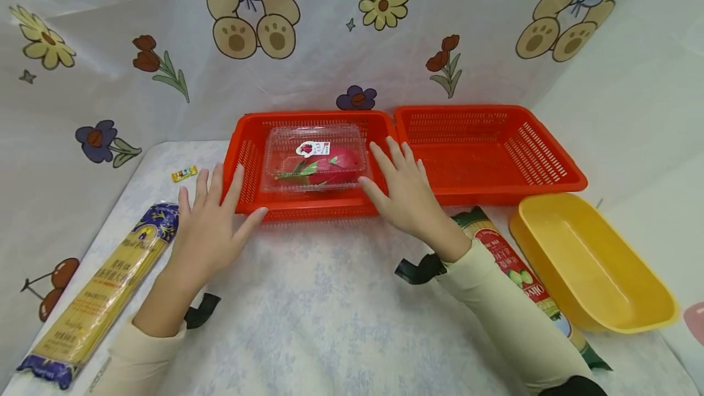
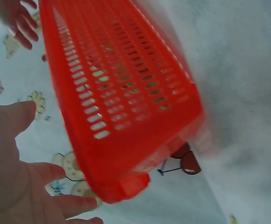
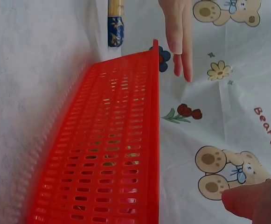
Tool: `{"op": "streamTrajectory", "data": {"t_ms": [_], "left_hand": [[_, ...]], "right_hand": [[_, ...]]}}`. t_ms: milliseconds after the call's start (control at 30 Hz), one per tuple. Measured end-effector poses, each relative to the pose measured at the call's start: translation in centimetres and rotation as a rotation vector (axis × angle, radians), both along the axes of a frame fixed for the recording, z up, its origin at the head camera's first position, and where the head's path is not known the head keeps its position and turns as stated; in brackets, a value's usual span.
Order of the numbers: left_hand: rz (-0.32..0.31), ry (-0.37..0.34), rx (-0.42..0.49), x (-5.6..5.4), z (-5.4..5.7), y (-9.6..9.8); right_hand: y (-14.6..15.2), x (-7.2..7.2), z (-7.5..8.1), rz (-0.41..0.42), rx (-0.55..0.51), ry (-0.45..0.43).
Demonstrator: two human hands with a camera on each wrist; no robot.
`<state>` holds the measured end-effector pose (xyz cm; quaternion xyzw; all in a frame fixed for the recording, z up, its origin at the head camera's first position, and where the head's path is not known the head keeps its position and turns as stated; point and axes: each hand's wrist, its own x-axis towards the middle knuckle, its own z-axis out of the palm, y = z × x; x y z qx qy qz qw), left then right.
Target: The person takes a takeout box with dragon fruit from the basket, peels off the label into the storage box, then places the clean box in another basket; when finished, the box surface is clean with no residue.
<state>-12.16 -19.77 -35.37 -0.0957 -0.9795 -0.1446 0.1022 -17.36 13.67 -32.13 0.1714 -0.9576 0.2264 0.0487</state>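
A red plastic basket (image 1: 308, 205) stands at the back of the table. In it lies a clear lidded box (image 1: 269, 157) with a label and a pink dragon fruit (image 1: 341, 164) inside. My left hand (image 1: 211, 228) hovers at the basket's left front corner, fingers spread and holding nothing. Over the basket's right end is my right hand (image 1: 404, 191), its fingers also spread with nothing between them. The left wrist view shows the basket's slotted wall (image 2: 126, 79) beside the left fingers. Whether either hand touches the rim cannot be told.
To the right stands a second red basket (image 1: 451, 170), with a yellow tub (image 1: 594, 261) in front of it. A green-and-red packet (image 1: 517, 267) lies partly under my right forearm. On the left are a yellow-and-blue spaghetti packet (image 1: 104, 292) and a small yellow sachet (image 1: 184, 173).
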Motion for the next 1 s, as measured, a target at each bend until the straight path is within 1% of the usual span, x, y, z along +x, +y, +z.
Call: {"op": "streamTrajectory", "data": {"t_ms": [100,200,300,367,433,533,567,633,733,800,867,1000], "left_hand": [[0.011,-0.039,0.101,-0.9,-0.6,-0.8],[0.030,-0.054,0.220,-1.6,-1.6,-1.2],[0.050,-0.025,0.336,-2.3,-2.7,-1.5],[0.062,0.003,0.399,-2.6,-3.4,-1.6],[0.076,0.036,0.439,-2.8,-4.0,-1.8],[0.100,0.061,0.465,-3.0,-4.6,-1.9],[0.107,0.059,0.471,-3.0,-4.7,-1.9],[0.098,0.045,0.496,-3.2,-4.9,-2.1],[0.058,0.009,0.563,-3.4,-4.9,-2.2],[0.029,-0.009,0.620,-3.5,-4.9,-2.3],[0.023,-0.018,0.658,-3.5,-4.9,-2.3],[0.050,-0.034,0.687,-3.4,-4.8,-2.1]], "right_hand": [[-0.4,-1.8,-0.4,0.008,-0.064,-0.058],[-1.0,-3.1,-1.2,-0.003,-0.084,-0.099],[-1.6,-4.4,-1.8,-0.023,-0.088,-0.123],[-2.0,-5.2,-2.0,-0.026,-0.110,-0.152],[-2.2,-6.2,-2.2,-0.031,-0.137,-0.189],[-2.3,-7.6,-2.4,-0.042,-0.210,-0.271],[-2.4,-7.9,-2.6,-0.047,-0.240,-0.298],[-2.5,-8.5,-2.8,-0.063,-0.307,-0.347],[-2.6,-9.1,-3.0,-0.088,-0.410,-0.415],[-2.7,-9.4,-3.0,-0.109,-0.452,-0.443],[-2.8,-9.5,-3.1,-0.121,-0.474,-0.469],[-3.0,-9.6,-3.0,-0.139,-0.457,-0.492]]}}
